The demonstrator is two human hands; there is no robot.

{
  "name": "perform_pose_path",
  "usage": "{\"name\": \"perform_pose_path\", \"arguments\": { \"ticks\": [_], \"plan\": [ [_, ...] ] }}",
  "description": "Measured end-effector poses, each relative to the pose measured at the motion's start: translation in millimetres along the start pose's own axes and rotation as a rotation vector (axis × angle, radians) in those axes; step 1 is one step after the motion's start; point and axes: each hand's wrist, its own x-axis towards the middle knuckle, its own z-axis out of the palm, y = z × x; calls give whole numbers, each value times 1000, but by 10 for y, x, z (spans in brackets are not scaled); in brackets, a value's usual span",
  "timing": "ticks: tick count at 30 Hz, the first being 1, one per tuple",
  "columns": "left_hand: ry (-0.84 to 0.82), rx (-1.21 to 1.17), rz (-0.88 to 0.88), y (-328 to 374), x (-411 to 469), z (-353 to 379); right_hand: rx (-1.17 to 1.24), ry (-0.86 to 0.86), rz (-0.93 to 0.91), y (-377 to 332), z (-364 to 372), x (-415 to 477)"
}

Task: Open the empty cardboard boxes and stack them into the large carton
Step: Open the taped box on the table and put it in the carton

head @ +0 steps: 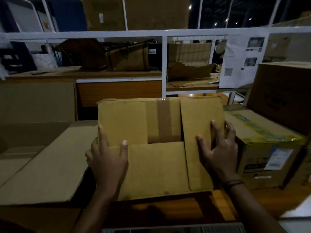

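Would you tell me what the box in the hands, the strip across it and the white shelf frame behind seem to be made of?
The box looks like matte brown cardboard, with creased flaps. The strip seems glossy brown packing tape; it glints at the top edge. The shelf frame is probably white-painted metal, judging by its thin straight bars.

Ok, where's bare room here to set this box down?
Free: the wooden tabletop strip in front of the cardboard box, and the flap of the large carton on the left. Crowded on the right: the taped box sits close beside it.
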Motion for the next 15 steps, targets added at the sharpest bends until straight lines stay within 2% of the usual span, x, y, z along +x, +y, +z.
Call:
{"name": "perform_pose_path", "arguments": {
  "ticks": [5,9,15],
  "plan": [
    [-197,291,-19,172,255,24,-255,-272,40,-287,0,298],
    [-293,477,30,195,362,235,-410,-410,33,-348,232,398],
    [-395,531,51,138,643,423,-451,-568,34,-314,376,553]
  ]
}}
